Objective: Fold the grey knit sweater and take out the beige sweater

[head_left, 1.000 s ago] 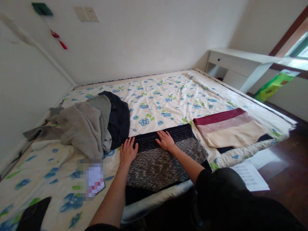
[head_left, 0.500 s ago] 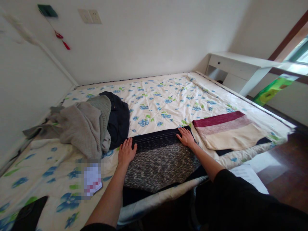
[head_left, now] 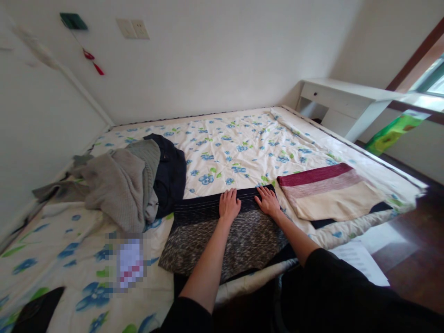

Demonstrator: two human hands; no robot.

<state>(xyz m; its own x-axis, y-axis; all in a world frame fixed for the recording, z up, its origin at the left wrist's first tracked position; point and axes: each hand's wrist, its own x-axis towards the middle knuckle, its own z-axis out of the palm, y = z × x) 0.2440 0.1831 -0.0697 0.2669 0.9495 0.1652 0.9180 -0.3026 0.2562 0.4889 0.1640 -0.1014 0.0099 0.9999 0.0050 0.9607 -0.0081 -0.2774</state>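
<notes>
Near the bed's front edge, a dark speckled knit garment [head_left: 222, 236] lies flat on the flowered bedsheet [head_left: 243, 138], its navy ribbed band turned toward twelve o'clock. Both hands rest on that band with fingers spread and flat, palms down, gripping nothing. The left hand [head_left: 229, 205] presses the band about at its middle; the right hand [head_left: 268, 201] lies just beside it at three o'clock, near the band's right corner. The two hands are close together but not touching. The speckled body of the garment runs from the hands toward six o'clock, under both forearms, and a dark layer shows beneath its lower edge at the mattress rim.

At three o'clock from the right hand, just beside the garment, sits a folded striped garment [head_left: 329, 189] in maroon, pink and cream, with a dark piece under it. At nine to ten o'clock from the left hand, a heap of grey and navy clothes [head_left: 132, 180] lies rumpled, its navy part close to the ribbed band's left end. A white desk [head_left: 347, 99] stands at two o'clock, past the bed's far corner.
</notes>
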